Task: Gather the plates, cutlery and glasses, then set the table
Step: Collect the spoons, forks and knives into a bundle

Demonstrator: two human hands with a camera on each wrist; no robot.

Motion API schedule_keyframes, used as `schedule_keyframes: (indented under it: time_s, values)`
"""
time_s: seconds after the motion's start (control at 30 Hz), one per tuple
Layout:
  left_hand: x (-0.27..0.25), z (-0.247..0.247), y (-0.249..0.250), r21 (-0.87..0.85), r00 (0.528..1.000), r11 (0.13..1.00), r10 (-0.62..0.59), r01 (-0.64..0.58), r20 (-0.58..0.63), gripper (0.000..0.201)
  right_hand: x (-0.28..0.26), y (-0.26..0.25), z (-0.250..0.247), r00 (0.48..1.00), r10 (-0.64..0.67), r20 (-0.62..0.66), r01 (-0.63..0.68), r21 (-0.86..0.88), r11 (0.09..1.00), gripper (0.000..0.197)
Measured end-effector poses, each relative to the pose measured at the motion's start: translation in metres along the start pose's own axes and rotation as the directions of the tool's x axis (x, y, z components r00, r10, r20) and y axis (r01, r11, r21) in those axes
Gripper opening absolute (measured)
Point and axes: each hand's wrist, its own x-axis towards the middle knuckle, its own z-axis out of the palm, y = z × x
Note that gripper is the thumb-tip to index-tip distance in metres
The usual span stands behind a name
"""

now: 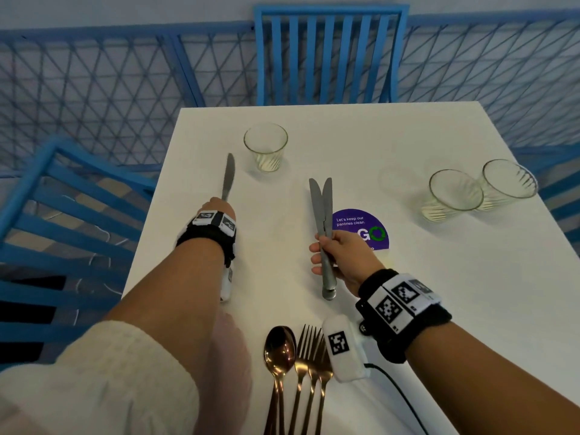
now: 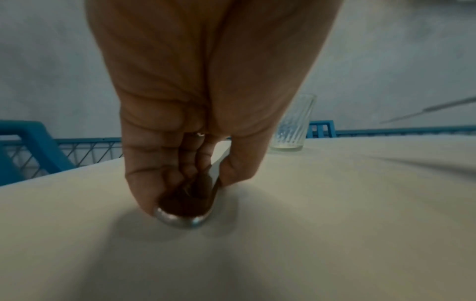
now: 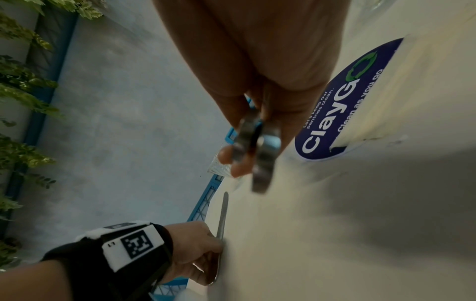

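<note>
Left hand (image 1: 219, 207) pinches one knife (image 1: 228, 175) by its handle, low on the desk (image 1: 408, 293); right hand (image 1: 340, 255) clasps two knives (image 1: 321, 205) aloft: judged rigid, smooth steel, slip-prone, best held mid-handle.

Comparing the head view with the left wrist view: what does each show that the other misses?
Only the head view shows the copper spoon and forks, the purple sticker, two glasses at the right, and the right hand gripping two knives.

Only the left wrist view shows the left hand's fingers pinching the knife's handle end at the table.

Both show the left hand, its knife and the nearby glass.
</note>
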Motion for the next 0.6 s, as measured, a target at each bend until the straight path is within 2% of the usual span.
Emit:
schedule_keyframes:
  time_s: [0.1,0.2,0.3,0.37,0.43,0.5,0.6]
  values:
    - [-0.004,-0.001,-0.004,0.005,0.997,1.0,-0.004,0.004,0.073,0.034,-0.005,0.001,0.0,1.0,0.002,0.009,-0.002,-0.017,1.0,0.014]
    - [0.004,-0.003,-0.012,0.018,0.997,1.0,-0.002,0.001,0.073,0.039,-0.01,0.001,0.002,1.0,0.0,0.021,0.0,-0.029,1.0,0.014]
    - [0.032,0.009,-0.029,-0.09,0.996,0.994,-0.056,0.062,0.063,0.059,-0.019,0.002,0.005,1.0,-0.009,0.027,0.01,-0.018,1.0,0.013]
    - [-0.001,-0.008,-0.026,-0.173,0.996,0.982,-0.075,0.081,0.037,0.056,-0.027,0.004,0.006,1.0,-0.015,0.026,0.015,-0.002,1.0,0.014]
    - [-0.043,-0.026,-0.022,-0.24,0.999,0.97,-0.037,0.03,-0.023,0.045,-0.036,0.006,0.006,0.999,-0.026,0.024,0.026,0.007,1.0,0.016]
    - [-0.072,-0.035,-0.02,-0.345,0.994,0.938,-0.013,-0.024,-0.105,0.037,-0.044,0.008,0.004,0.999,-0.042,0.018,0.042,0.01,0.999,0.017]
    - [-0.116,-0.033,-0.021,-0.468,0.975,0.865,0.092,-0.179,-0.203,0.027,-0.058,0.014,-0.001,0.998,-0.057,-0.005,0.057,0.021,0.998,0.019]
